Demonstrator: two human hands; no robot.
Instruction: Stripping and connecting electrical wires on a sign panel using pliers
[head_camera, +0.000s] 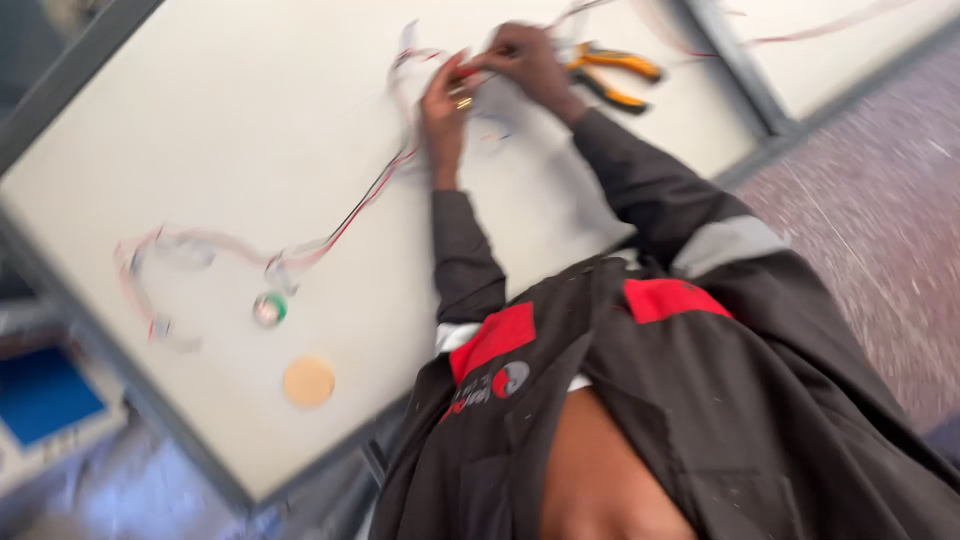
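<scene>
We see from above a person in a dark work jacket (700, 400) with red patches, bent over a pale table (200, 150). The picture is blurred by motion, so small details are not sure.

Both hands meet at the far side of the table. The left hand (445, 100) has its fingers bent and pressed close together on a thin wire (375, 190); a yellow ring is on one finger. The right hand (530, 65) is closed in a narrow pinch just beside the left one, and its fingertips touch the same wire at a small red piece (468, 71) between the two hands. We cannot tell what this red piece is.

The wire is red and black. It runs from the hands down along the table toward the near left, where it joins a loop of clear and reddish wires (190, 250) which lies flat on the table. Near this loop lies a small round part (269, 309) with a green middle, and a little nearer to the edge lies a flat tan disc (308, 381). They are apart from each other.

Just behind the right hand lies a pair of pliers (610, 78) with orange and black handles, not touched by any hand. More thin reddish wires (800, 30) go across the far right corner. At the lower left, beside the table, we see a blue thing (45, 395) with a pale frame. At the right is a speckled floor (880, 220).
</scene>
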